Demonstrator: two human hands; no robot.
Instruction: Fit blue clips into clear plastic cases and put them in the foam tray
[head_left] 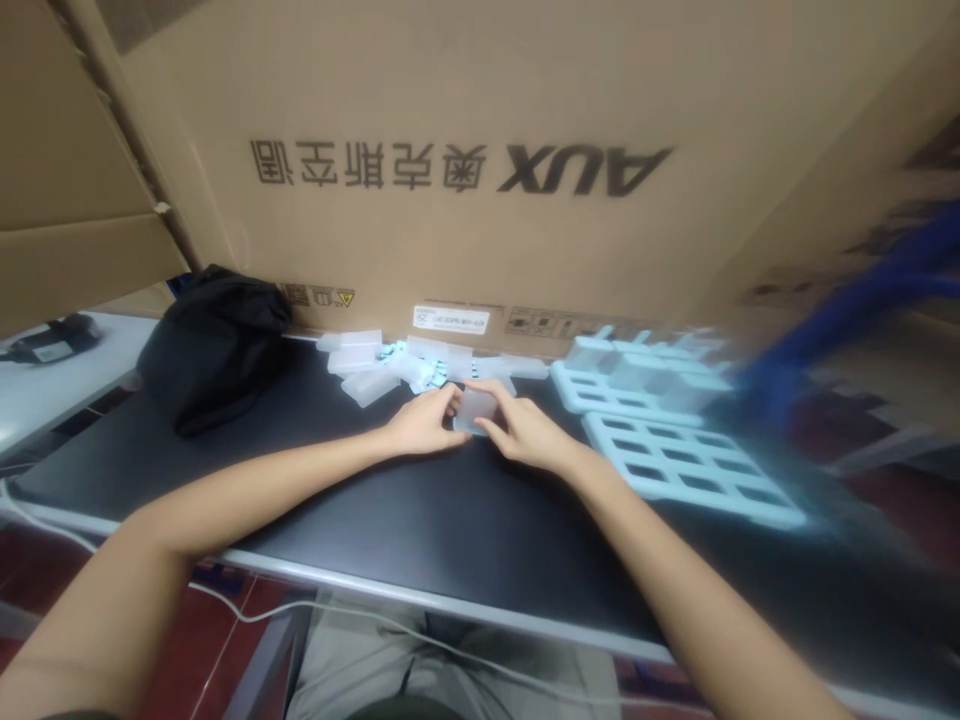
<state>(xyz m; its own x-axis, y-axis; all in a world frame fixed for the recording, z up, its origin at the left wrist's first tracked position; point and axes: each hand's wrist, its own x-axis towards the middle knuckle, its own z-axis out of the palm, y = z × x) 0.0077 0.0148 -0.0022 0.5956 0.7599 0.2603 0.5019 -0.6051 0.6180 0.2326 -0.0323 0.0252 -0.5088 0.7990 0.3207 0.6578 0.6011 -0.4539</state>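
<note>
Between my two hands, low over the black tabletop, is a small translucent frosted plastic mould [474, 408]. My left hand [424, 420] grips its left side with fingers curled and thumb in front. On the other side, my right hand [525, 425] pinches it between thumb and index finger. Just behind the hands lies a loose pile of similar frosted moulds [360, 355], with small light-blue pieces [429, 372] among them. How deep the held mould is cannot be made out.
To the right, a light-blue rack [566, 388] holds several frosted moulds with upright handles; a slotted light-blue tray [697, 470] lies in front of it. A black cloth bag [210, 350] sits at left. A large cardboard box [450, 80] stands behind. A white cable [360, 612] hangs along the near table edge.
</note>
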